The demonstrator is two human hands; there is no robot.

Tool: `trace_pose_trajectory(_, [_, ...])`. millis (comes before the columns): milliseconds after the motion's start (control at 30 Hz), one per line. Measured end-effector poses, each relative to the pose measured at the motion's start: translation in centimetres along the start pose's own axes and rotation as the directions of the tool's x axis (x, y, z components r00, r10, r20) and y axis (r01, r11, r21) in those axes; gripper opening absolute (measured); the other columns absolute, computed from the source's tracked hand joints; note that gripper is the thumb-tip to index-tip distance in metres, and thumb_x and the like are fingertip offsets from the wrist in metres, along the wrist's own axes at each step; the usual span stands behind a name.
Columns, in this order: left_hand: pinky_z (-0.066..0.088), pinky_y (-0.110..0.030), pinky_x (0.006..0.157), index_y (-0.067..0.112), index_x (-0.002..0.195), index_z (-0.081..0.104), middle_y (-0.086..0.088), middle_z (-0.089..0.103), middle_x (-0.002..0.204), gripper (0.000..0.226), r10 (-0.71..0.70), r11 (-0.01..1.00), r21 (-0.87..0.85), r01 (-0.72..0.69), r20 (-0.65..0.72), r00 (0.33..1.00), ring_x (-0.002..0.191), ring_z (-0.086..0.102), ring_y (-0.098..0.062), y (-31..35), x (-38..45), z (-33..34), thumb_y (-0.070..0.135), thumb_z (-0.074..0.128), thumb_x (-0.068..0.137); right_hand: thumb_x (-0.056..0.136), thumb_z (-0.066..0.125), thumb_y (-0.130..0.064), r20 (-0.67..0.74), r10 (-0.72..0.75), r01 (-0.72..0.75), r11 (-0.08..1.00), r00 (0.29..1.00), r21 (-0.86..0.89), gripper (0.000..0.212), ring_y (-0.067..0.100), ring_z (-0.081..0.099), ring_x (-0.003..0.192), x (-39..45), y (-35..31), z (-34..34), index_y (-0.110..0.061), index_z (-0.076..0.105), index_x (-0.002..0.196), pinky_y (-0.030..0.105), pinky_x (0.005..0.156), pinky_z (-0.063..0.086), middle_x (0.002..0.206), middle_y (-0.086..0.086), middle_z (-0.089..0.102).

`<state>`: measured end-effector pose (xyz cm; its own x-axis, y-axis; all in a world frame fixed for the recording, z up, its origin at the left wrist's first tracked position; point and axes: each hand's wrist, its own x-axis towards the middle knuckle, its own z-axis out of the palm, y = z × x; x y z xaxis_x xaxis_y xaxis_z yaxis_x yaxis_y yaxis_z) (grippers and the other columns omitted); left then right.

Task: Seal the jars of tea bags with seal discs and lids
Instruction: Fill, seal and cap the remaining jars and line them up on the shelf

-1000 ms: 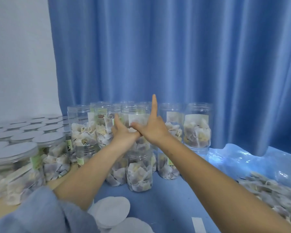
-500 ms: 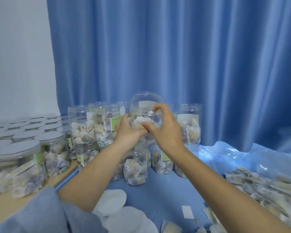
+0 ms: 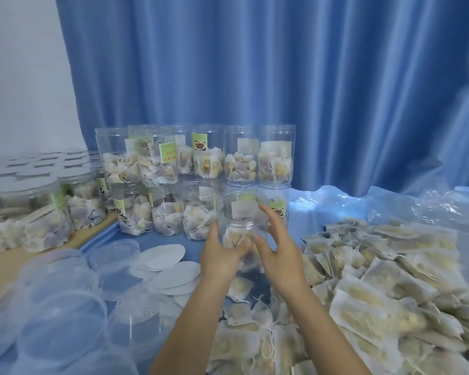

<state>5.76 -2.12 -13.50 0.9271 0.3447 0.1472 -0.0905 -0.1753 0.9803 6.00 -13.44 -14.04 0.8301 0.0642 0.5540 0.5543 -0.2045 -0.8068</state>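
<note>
A clear plastic jar (image 3: 240, 212) with tea bags inside and no lid sits between my two hands, above the blue table. My left hand (image 3: 221, 255) holds its lower left side, with fingers curled round it. My right hand (image 3: 275, 247) grips its right side, fingers spread up along the wall. White seal discs (image 3: 161, 257) lie on the table to the left of my hands. Clear plastic lids (image 3: 63, 307) are heaped further left, at the front.
Open filled jars (image 3: 201, 163) stand stacked in two rows behind my hands. Lidded jars (image 3: 35, 201) fill the wooden surface at the left. A large pile of loose tea bags (image 3: 390, 280) covers the right side. A blue curtain hangs behind.
My hands took a jar off the top row of the stack and brought it down and toward me. The camera tilted down, showing lids, discs and loose tea bags.
</note>
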Motion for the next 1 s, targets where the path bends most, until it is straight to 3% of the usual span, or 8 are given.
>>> trace_pose_trajectory(133, [0.039, -0.037, 0.106, 0.029, 0.149, 0.017, 0.009, 0.028, 0.152, 0.088, -0.023, 0.986, -0.165, 0.022, -0.006, 1.0, 0.131, 0.042, -0.013, -1.8, -1.1, 1.0, 0.012, 0.07, 0.082, 0.094, 0.044, 0.0, 0.084, 0.095, -0.097, 0.995, 0.992, 0.017, 0.075, -0.02, 0.034, 0.11, -0.4, 2.1, 0.4, -0.048, 0.009, 0.14, -0.005, 0.071, 0.037, 0.107, -0.055, 0.035])
trace_pose_trajectory(233, [0.039, -0.024, 0.099, 0.027, 0.148, 0.019, 0.011, 0.028, 0.15, 0.081, -0.021, 0.96, -0.279, 0.026, 0.02, 1.0, 0.121, 0.04, -0.002, -2.6, -1.4, 1.7, 0.002, 0.063, 0.085, 0.094, 0.043, 0.0, 0.1, 0.167, -0.165, 0.986, 0.981, -0.022, 0.074, 0.013, 0.046, 0.118, -0.1, 3.3, 0.2, -0.037, 0.009, 0.148, 0.005, 0.08, 0.04, 0.142, -0.024, 0.035])
trace_pose_trajectory(333, [0.034, -0.021, 0.1, 0.023, 0.146, 0.025, 0.008, 0.033, 0.146, 0.072, -0.013, 0.956, -0.293, 0.018, 0.019, 1.0, 0.119, 0.035, 0.001, -3.1, -1.5, 1.9, -0.003, 0.057, 0.088, 0.095, 0.044, -0.002, 0.135, 0.198, -0.192, 0.98, 0.971, -0.058, 0.07, 0.005, 0.039, 0.129, -0.4, 4.3, 0.1, -0.032, 0.011, 0.15, -0.005, 0.083, 0.032, 0.142, -0.019, 0.03])
trace_pose_trajectory(433, [0.035, -0.02, 0.094, 0.016, 0.142, 0.035, 0.005, 0.043, 0.135, 0.062, -0.053, 0.95, -0.308, 0.054, 0.012, 0.999, 0.113, 0.039, 0.0, -3.0, -1.5, 1.6, -0.008, 0.052, 0.088, 0.095, 0.048, -0.008, 0.134, 0.208, -0.189, 0.972, 0.969, -0.141, 0.06, -0.007, 0.038, 0.114, -0.6, 4.6, 0.4, -0.029, 0.026, 0.146, -0.012, 0.074, 0.025, 0.136, -0.02, 0.035])
trace_pose_trajectory(567, [0.039, -0.019, 0.084, 0.014, 0.13, 0.05, 0.007, 0.051, 0.117, 0.047, -0.068, 0.961, -0.274, 0.046, -0.069, 0.995, 0.103, 0.052, -0.004, -3.0, -1.5, 0.1, -0.006, 0.052, 0.088, 0.088, 0.062, -0.022, 0.033, 0.14, -0.121, 0.934, 0.99, -0.336, 0.022, 0.001, 0.053, 0.083, -0.8, 4.7, 1.0, -0.025, 0.056, 0.109, 0.01, 0.072, 0.04, 0.107, -0.008, 0.057])
trace_pose_trajectory(667, [0.043, -0.014, 0.075, 0.017, 0.114, 0.058, 0.006, 0.058, 0.114, 0.031, -0.047, 0.974, -0.228, 0.011, -0.154, 0.987, 0.088, 0.056, 0.003, -3.2, -1.4, -1.0, 0.0, 0.055, 0.089, 0.082, 0.067, -0.034, 0.271, 0.179, -0.032, 0.881, 0.946, -0.471, 0.024, 0.007, 0.059, 0.086, -1.2, 4.3, 1.2, -0.026, 0.064, 0.105, 0.015, 0.075, 0.043, 0.098, -0.009, 0.062])
trace_pose_trajectory(767, [0.048, -0.035, 0.094, 0.017, 0.095, 0.061, -0.003, 0.064, 0.107, 0.023, -0.055, 0.961, -0.278, 0.005, -0.172, 0.984, 0.098, 0.062, -0.016, -3.0, -1.5, -1.0, -0.004, 0.058, 0.085, 0.08, 0.067, -0.043, 0.432, 0.3, 0.038, 0.784, 0.851, -0.62, 0.042, 0.016, 0.058, 0.105, -1.9, 4.0, 1.9, -0.027, 0.06, 0.118, 0.027, 0.084, 0.045, 0.109, -0.004, 0.062])
trace_pose_trajectory(1000, [0.052, -0.022, 0.06, 0.007, 0.092, 0.063, -0.005, 0.062, 0.079, 0.019, -0.197, 0.81, -0.581, 0.077, -0.146, 0.969, 0.063, 0.057, -0.014, -2.6, -1.3, -1.3, -0.008, 0.052, 0.086, 0.095, 0.048, -0.015, 0.265, -0.033, 0.208, 0.714, 0.964, -0.669, 0.02, 0.024, 0.055, 0.097, -1.4, 3.5, 1.9, -0.009, 0.066, 0.103, 0.027, 0.078, 0.041, 0.1, 0.009, 0.065])
